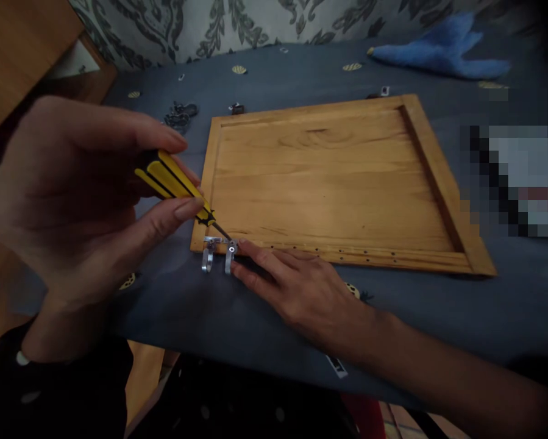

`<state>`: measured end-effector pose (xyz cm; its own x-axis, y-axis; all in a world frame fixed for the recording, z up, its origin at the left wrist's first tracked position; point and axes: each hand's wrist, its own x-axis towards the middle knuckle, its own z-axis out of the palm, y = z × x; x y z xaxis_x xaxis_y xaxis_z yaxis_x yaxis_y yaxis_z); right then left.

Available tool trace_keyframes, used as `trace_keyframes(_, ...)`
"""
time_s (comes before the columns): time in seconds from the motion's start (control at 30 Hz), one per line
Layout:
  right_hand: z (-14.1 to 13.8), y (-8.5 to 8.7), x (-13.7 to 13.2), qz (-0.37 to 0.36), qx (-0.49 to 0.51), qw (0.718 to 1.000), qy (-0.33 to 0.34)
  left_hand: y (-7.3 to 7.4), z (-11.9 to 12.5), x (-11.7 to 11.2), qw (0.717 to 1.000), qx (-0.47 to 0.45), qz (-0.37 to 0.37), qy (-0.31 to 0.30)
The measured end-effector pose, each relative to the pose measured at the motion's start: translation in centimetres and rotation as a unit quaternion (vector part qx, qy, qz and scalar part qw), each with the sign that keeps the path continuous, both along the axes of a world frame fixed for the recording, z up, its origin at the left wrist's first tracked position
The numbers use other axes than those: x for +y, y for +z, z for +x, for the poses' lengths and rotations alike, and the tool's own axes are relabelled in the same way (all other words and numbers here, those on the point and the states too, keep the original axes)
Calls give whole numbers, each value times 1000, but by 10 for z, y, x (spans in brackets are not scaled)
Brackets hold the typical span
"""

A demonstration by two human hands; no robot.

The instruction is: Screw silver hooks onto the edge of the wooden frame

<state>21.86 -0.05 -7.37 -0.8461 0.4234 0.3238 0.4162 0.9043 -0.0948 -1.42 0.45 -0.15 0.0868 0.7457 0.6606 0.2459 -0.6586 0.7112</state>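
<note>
My left hand (pixel 72 195) is closed round a yellow-and-black screwdriver (pixel 173 180). Its tip rests on a screw in a small metal hook (pixel 230 255) at the near left corner of a wooden frame panel (pixel 328 183). A second metal hook (pixel 208 253) sits just left of it on the same edge. My right hand (pixel 296 289) lies flat on the grey cloth, fingers stretched out, fingertips touching the hook and the panel's near edge. A row of small holes runs along that edge.
A grey patterned cloth (pixel 255 317) covers the table. A blue plush toy (pixel 438 52) lies at the far right. A dark heap of small metal parts (pixel 180 116) and loose fittings (pixel 237 108) lie beyond the panel's far left corner. A pixelated patch is at right.
</note>
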Motion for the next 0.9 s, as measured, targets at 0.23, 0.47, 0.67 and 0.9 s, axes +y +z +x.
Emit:
trace_keyframes(0.23,-1,-4,5,31,137,990,-2,-1,-7,13,991,109,33,74)
trace_keyframes(0.47,1,-1,7,-59,215,974,-32,-9,-16,37,994,71,39,70)
trace_keyframes(0.67,2,-4,9,-66,241,968,-27,-18,-20,53,998,12,13,63)
trace_keyframes(0.9,-1,3,5,-50,276,956,-84,-12,0,31,999,21,-5,31)
